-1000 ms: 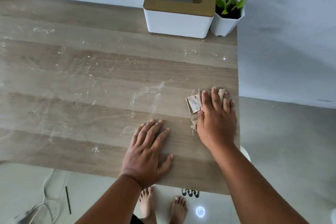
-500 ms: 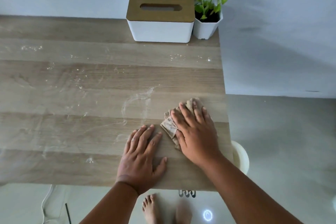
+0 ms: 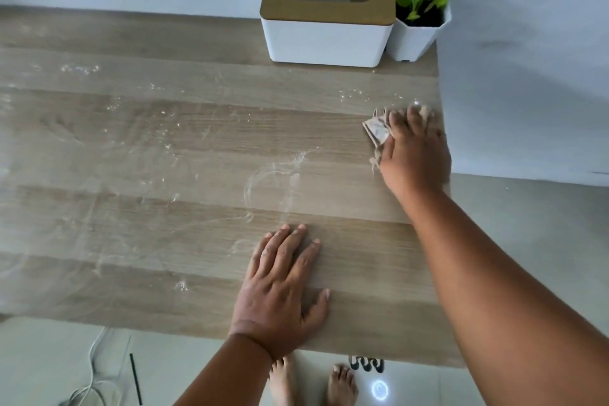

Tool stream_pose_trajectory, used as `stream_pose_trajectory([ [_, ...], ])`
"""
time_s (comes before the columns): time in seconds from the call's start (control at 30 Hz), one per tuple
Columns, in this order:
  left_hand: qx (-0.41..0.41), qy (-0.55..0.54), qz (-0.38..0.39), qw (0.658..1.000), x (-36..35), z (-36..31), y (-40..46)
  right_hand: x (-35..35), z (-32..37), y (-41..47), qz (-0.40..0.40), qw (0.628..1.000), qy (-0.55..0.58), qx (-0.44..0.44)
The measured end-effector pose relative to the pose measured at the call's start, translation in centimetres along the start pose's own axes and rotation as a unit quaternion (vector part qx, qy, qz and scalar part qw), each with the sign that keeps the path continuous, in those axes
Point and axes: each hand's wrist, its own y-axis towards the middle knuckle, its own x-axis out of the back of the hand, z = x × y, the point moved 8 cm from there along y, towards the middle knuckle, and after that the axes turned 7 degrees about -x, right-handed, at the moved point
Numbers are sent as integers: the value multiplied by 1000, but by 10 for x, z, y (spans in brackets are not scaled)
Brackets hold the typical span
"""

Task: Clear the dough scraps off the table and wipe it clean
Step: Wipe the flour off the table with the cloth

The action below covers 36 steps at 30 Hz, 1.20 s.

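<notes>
— Fingers of our right hand (image 3: 413,148) lie spread and pressed flat on the tan cloth (image 3: 375,130), pinning it to the table (image 3: 164,175) near its right edge. Whether scraps sit under it, we cannot tell.

— Our left hand (image 3: 280,290) rests flat and empty near the front edge, well apart. Floury smears (image 3: 273,181) lie between them.

— Beyond the cloth stand the tissue box (image 3: 329,33) and, touching it, the plant pot (image 3: 417,38).

— Leftward the tabletop is open; its left side runs out of view.
</notes>
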Motion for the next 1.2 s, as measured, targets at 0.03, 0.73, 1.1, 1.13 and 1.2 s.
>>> stream_pose_trajectory([
  [0.03,0,0,-1,1000,0,0,0,0,10,14,4,1000,2,-2],
  [0.73,-9,-10,-8,1000,-3,2,0,0,7,7,17,1000,-4,2],
  [1.1,9,7,17,1000,-1,2,0,-16,111,-1,41,982,-12,183],
  [1.13,9,8,17,1000,0,2,0,-14,108,-17,42,975,-3,217],
  [1.2,8,8,16,1000,0,2,0,-12,91,-51,40,961,6,275],
])
